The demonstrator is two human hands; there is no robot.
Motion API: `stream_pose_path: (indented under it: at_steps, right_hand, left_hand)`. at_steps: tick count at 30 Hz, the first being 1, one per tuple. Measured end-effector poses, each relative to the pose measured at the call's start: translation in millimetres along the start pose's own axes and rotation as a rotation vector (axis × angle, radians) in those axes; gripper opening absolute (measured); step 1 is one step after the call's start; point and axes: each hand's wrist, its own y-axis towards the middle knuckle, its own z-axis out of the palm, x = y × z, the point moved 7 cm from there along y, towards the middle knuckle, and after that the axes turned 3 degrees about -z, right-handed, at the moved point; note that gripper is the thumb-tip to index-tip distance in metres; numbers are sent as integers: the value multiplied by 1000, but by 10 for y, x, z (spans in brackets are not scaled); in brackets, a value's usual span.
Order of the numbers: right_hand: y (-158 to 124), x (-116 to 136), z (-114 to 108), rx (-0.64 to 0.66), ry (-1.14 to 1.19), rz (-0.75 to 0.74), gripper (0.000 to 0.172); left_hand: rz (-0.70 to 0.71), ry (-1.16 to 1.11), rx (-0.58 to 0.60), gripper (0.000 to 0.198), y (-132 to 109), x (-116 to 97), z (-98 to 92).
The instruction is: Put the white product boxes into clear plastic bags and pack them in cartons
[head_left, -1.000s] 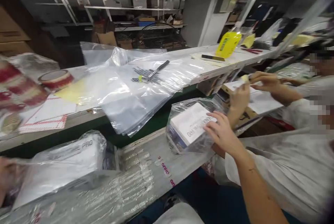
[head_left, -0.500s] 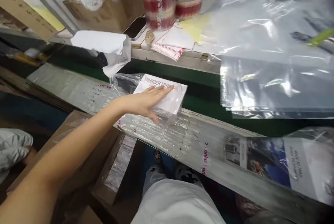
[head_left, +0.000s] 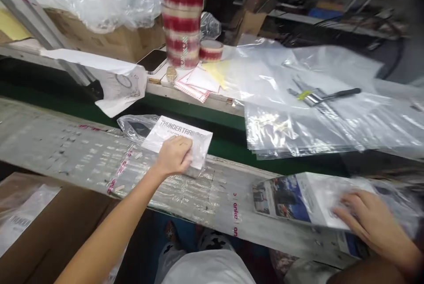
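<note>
A white printed box in a clear plastic bag lies on the grey strip along the conveyor, with lettering on top. My left hand rests on it as a closed fist; whatever its curled fingers hold is hidden. At right, my right hand is blurred by motion. Its fingers stretch leftward over a second bagged box, white with printed pictures, and appear to lie on its top without wrapping round it.
Behind the dark green belt, a shelf bears stacked red tape rolls, a phone, and clear bags with a cutting tool on them. A cardboard carton stands lower left.
My left hand has gone from spread flat on the white box to closed. My right hand has come into view over the right box. The view has shifted, showing more to the right.
</note>
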Motion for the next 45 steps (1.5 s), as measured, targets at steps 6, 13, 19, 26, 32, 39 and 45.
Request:
stream_pose_path:
  at_steps: [6, 13, 19, 26, 32, 39, 45]
  right_hand:
    - [455, 368, 222, 236, -3, -165, 47]
    - [1507, 1667, 426, 151, -99, 64, 57]
    - [2699, 2960, 943, 420, -19, 145, 45]
    - [3352, 3608, 1264, 463, 13, 25, 44]
    - [2951, 3760, 1220, 358, 18, -57, 53]
    - [2897, 3612, 1295, 483, -33, -34, 41]
    - [2760, 3605, 902, 504, 0, -46, 38]
  left_hand:
    - [60, -340, 16, 19, -241, 112, -521]
    - [92, -443, -141, 18, -912, -272, -940]
    - [26, -358, -149, 22, -975, -464, -875]
    - [-66, -729, -11, 37, -1296, -86, -972]
    - [-137, -560, 283, 43, -1471, 415, -916]
    - [-140, -99, 227, 17, -1196, 398, -730]
    - [-65, -241, 16, 24, -992, 433, -870]
